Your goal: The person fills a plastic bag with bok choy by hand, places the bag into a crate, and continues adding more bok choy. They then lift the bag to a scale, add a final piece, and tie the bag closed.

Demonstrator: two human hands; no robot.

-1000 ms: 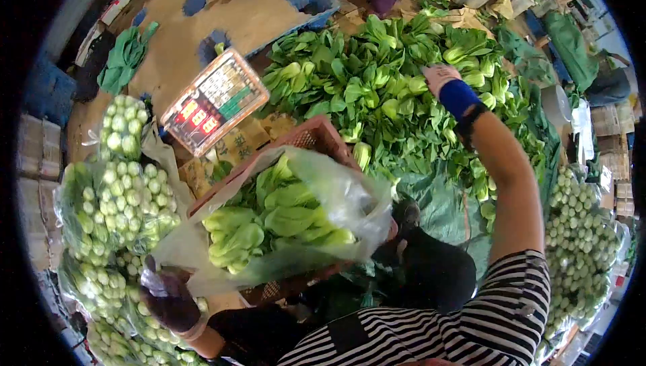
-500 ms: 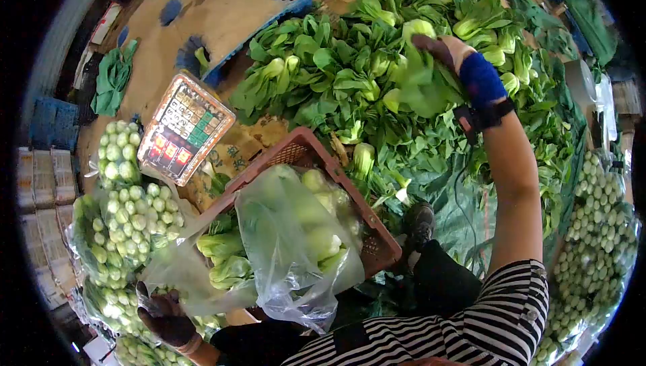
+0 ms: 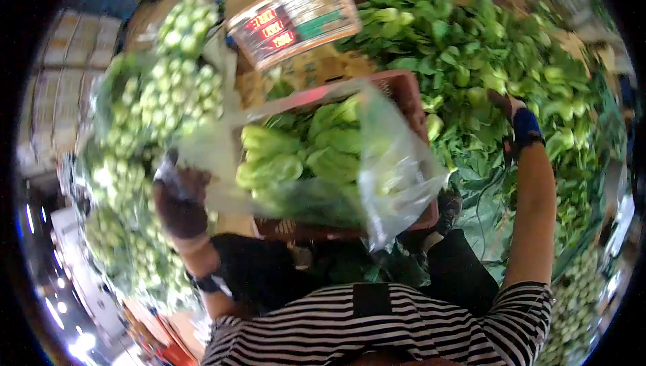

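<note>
In the head view, a clear plastic bag lines a reddish-brown crate, and bok choy lie inside the bag. My left hand, in a dark glove, is closed on the bag's left edge, pulling it outward. Out to the right, my right hand, gloved with a blue wrist cuff, is low over the heap of loose bok choy. Its fingers look closed on a bok choy, though motion blur and leaves hide part of the grip.
A scale display with red digits stands behind the crate. Filled bags of pale green vegetables are stacked at left, and more bagged produce lies at lower right. Stacked cartons stand at far left.
The view has swung, bringing the crate toward the centre. My left hand has risen along the bag's edge, which spreads wider. My right hand has come nearer, lower over the heap.
</note>
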